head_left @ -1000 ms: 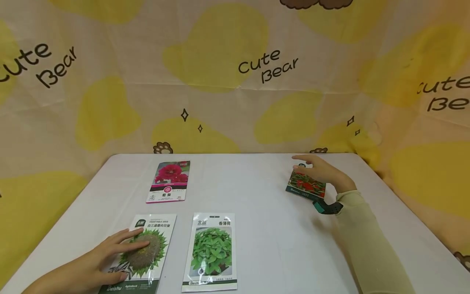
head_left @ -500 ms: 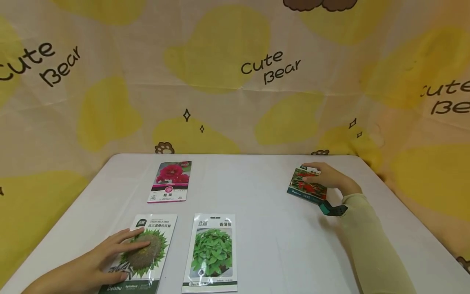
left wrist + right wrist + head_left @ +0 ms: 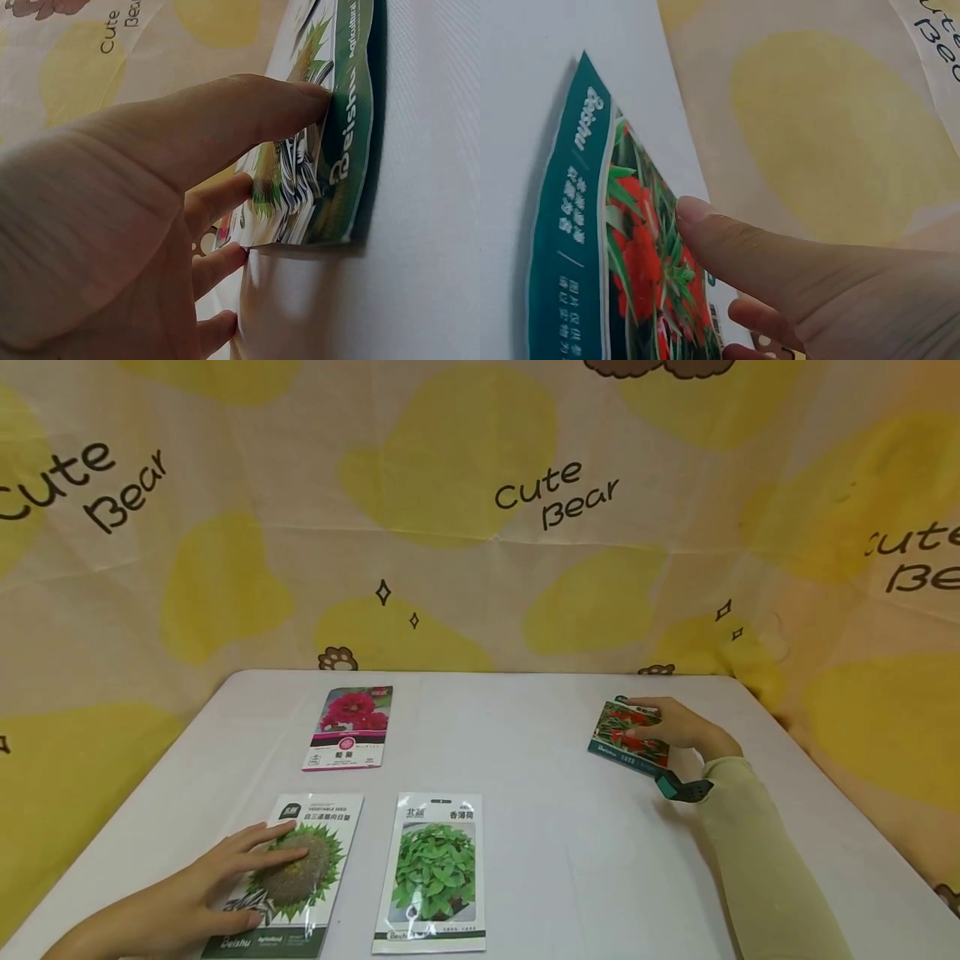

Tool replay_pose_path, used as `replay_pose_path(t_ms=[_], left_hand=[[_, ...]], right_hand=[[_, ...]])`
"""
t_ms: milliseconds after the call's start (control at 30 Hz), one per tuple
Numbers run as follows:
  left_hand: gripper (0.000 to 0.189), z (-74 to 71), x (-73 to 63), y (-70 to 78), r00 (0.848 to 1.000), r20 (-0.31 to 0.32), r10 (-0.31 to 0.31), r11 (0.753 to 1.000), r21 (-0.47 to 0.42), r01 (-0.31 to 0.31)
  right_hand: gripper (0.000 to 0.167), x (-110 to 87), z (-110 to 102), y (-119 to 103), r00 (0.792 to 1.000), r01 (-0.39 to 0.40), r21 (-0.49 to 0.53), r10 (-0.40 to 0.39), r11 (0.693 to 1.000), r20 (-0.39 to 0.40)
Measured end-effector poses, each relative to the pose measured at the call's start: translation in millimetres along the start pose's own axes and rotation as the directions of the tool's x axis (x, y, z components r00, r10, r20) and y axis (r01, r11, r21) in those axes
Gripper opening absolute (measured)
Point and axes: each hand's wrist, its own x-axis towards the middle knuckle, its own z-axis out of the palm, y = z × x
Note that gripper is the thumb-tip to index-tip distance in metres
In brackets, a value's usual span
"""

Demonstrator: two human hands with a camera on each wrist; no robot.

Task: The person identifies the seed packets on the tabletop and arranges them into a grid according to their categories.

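Observation:
My left hand (image 3: 202,885) rests with fingers spread on a white-and-green sunflower seed packet (image 3: 330,852) at the front left. In the left wrist view, the thumb presses near the packet's green band (image 3: 352,142). At the back right, my right hand (image 3: 678,727) pinches a seed packet (image 3: 618,735) with red flowers and a dark green band. The right wrist view shows the thumb on the face of this red-flower packet (image 3: 641,255). The other fingers curl at its top edge, partly hidden behind it.
A green-leaf seed packet (image 3: 433,877) lies right of the sunflower one. Farther back on the left lies a pink-flower seed packet (image 3: 348,727). All are on a white table (image 3: 517,777), backed by a yellow-patterned cloth (image 3: 450,460).
My right hand has come down from above the red-flower packet, and its thumb and fingers have closed on the packet's upper right part. The left hand has stayed in place.

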Motion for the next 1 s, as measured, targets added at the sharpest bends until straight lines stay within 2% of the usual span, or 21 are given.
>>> replay_pose_path(t_ms=[133, 333, 533, 733, 1000], left_hand=[[0.071, -1.0, 2.9, 1.5, 1.000, -0.010, -0.002, 0.999, 0.043, 0.002], [0.071, -0.8, 4.1, 0.2, 1.000, -0.028, 0.013, 1.000, 0.000, -0.013], [0.070, -2.3, 3.6, 0.1, 1.000, 0.003, -0.018, 0.999, 0.047, 0.018], [0.069, -2.7, 2.5, -0.2, 0.999, 0.018, -0.040, 0.998, 0.041, 0.039], [0.070, -1.2, 1.9, 1.8, 1.000, -0.006, -0.008, 0.999, 0.034, 0.008]], right_hand=[[0.073, 0.8, 2.7, 3.6, 1.000, 0.017, 0.004, -0.017, 1.000, 0.005], [0.069, 1.6, 6.2, 6.5, 1.000, 0.022, 0.001, -0.022, 1.000, 0.009], [0.061, 0.4, 6.9, 0.8, 1.000, 0.010, -0.020, -0.010, 1.000, 0.002], [0.061, 2.3, 7.4, -0.2, 1.000, -0.022, -0.040, 0.022, 0.999, -0.006], [0.062, 4.3, 12.9, 0.3, 0.999, -0.044, -0.035, 0.044, 0.998, -0.015]])
